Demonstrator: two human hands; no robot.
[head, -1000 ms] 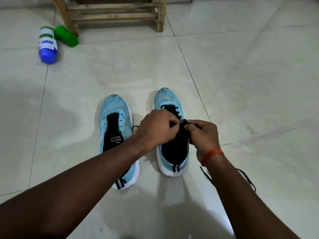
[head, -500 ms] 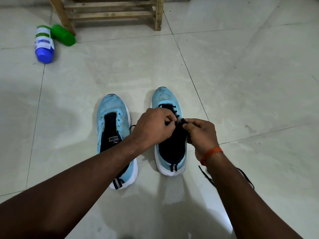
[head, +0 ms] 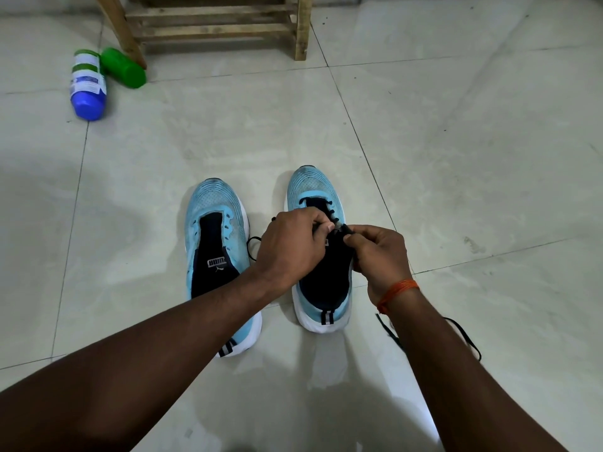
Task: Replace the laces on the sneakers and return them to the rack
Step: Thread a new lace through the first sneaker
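**Head view: both hands pinching a lace over the right sneaker**

The right sneaker (head: pixel 314 187) is standing on the tiled floor (head: pixel 456 158), toe pointing away, directly under both hands. The left sneaker (head: pixel 213 216) is sitting just beside it, unlaced, partly covered by the left forearm. Both arms are reaching forward and down, meeting over the right sneaker's eyelets.

The left hand (head: pixel 293 246) is hovering knuckles-up with its fingers curled in tight, thumb and forefinger pinching the black lace (head: pixel 343 228). The right hand (head: pixel 380 256), wearing an orange thread (head: pixel 396 290) at the wrist, is pinching the same lace at its tip, fingertips almost touching the left thumb. A few eyelets nearer the toe are already carrying lace.

A loose lace (head: pixel 465 336) is lying on the floor beside the right forearm. The wooden rack (head: pixel 212 27) is standing well apart at the far edge, with a blue bottle (head: pixel 88 89) and a green bottle (head: pixel 124 68) lying near its leg.
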